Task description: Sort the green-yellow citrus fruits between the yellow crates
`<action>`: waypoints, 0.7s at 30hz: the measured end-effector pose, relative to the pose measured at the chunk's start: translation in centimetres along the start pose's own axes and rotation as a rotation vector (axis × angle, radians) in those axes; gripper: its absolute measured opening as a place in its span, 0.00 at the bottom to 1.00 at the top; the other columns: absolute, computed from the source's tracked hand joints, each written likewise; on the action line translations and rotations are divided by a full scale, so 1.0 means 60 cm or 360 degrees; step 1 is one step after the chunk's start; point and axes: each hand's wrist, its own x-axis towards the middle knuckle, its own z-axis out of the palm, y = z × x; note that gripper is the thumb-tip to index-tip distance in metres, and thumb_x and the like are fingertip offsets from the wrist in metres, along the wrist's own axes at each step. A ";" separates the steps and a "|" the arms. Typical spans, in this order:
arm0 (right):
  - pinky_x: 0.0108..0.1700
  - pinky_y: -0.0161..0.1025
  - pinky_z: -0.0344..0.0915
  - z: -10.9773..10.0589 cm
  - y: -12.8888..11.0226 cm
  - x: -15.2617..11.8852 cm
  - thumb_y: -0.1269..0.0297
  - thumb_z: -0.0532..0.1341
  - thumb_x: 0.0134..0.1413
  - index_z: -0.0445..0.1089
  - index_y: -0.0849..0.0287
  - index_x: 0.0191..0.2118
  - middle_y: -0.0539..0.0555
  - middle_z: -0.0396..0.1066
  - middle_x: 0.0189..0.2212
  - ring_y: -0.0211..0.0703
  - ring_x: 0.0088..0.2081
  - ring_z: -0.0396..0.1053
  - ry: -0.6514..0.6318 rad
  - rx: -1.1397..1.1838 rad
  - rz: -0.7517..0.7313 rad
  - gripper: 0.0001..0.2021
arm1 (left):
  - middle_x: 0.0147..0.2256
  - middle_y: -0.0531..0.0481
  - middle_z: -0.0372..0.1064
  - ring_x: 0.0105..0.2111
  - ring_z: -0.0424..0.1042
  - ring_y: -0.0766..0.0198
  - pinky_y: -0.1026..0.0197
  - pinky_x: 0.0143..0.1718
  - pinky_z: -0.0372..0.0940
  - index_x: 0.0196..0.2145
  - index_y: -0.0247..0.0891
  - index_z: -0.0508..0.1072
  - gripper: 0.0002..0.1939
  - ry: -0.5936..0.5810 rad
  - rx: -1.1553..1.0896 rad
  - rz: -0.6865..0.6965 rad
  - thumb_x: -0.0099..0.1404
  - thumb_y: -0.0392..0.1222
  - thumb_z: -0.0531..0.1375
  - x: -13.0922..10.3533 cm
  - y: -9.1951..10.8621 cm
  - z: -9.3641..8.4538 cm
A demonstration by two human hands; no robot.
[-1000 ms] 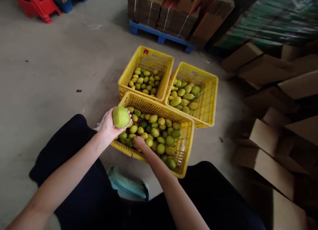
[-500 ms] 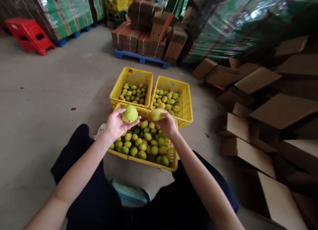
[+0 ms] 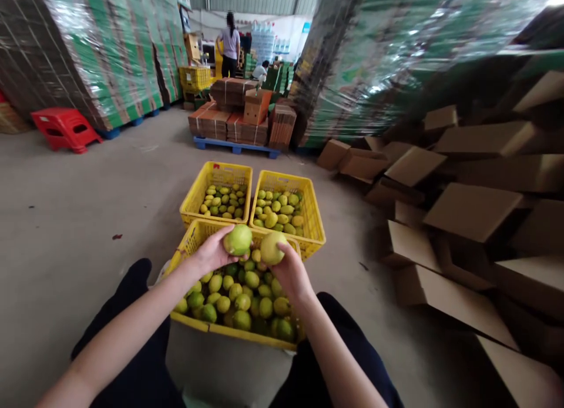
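Observation:
My left hand (image 3: 214, 251) is closed round a green lemon (image 3: 238, 240), held above the near yellow crate (image 3: 229, 331). Close beside it, my right hand (image 3: 291, 271) grips a paler yellow lemon (image 3: 272, 247). A small gap separates the two fruits. Below them the near crate holds many green and yellow lemons (image 3: 242, 302). Behind it stand two more yellow crates side by side, the left one (image 3: 187, 203) and the right one (image 3: 315, 214), both partly filled with lemons. Parts of both palms are hidden behind the fruit.
Open cardboard boxes (image 3: 473, 211) are heaped along the right. Bundled flat cartons (image 3: 209, 123) rest on a blue pallet (image 3: 238, 148) ahead. A red stool (image 3: 66, 129) stands at the left. Farther back, a person (image 3: 230, 43) stands near a second, lower person (image 3: 261, 70).
The view has tilted up, showing more background. The lemon in my right hand has turned and looks rounder. Both hands keep their fruit over the near crate.

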 end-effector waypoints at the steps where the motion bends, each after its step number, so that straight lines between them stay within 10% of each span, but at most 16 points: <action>1: 0.33 0.39 0.70 -0.004 0.005 -0.007 0.54 0.68 0.44 0.72 0.55 0.39 0.50 0.72 0.33 0.46 0.36 0.70 -0.0001 -0.0099 0.0012 0.16 | 0.31 0.37 0.76 0.23 0.76 0.59 0.66 0.18 0.66 0.48 0.28 0.72 0.20 0.0060 -0.0086 -0.0012 0.73 0.45 0.48 0.002 -0.007 -0.007; 8: 0.47 0.45 0.71 -0.014 0.004 -0.042 0.55 0.69 0.48 0.69 0.50 0.47 0.51 0.74 0.42 0.49 0.44 0.72 -0.0108 -0.0732 -0.0143 0.19 | 0.33 0.38 0.77 0.30 0.79 0.56 0.64 0.23 0.72 0.43 0.32 0.74 0.12 0.0276 -0.0340 -0.0012 0.70 0.41 0.55 -0.020 -0.018 -0.005; 11: 0.50 0.49 0.69 -0.014 0.008 -0.041 0.59 0.70 0.47 0.68 0.50 0.49 0.53 0.72 0.46 0.51 0.47 0.72 -0.0086 -0.1099 -0.0557 0.22 | 0.33 0.40 0.77 0.29 0.79 0.57 0.64 0.24 0.74 0.44 0.34 0.75 0.11 0.0329 -0.0332 -0.0010 0.69 0.41 0.57 -0.027 -0.012 0.004; 14: 0.54 0.50 0.67 -0.011 0.017 -0.039 0.62 0.70 0.48 0.68 0.50 0.50 0.55 0.71 0.48 0.52 0.50 0.70 -0.0077 -0.1423 -0.1001 0.22 | 0.25 0.42 0.75 0.19 0.75 0.62 0.68 0.17 0.69 0.43 0.33 0.76 0.18 0.0397 -0.0269 -0.0172 0.69 0.51 0.57 -0.026 -0.015 0.004; 21: 0.50 0.47 0.69 0.003 0.034 -0.035 0.61 0.69 0.51 0.66 0.51 0.48 0.54 0.71 0.45 0.49 0.47 0.70 -0.0142 -0.1619 -0.1132 0.19 | 0.16 0.51 0.68 0.08 0.59 0.69 0.70 0.07 0.49 0.44 0.34 0.76 0.26 0.0436 -0.0033 -0.0255 0.70 0.59 0.50 -0.015 -0.034 -0.013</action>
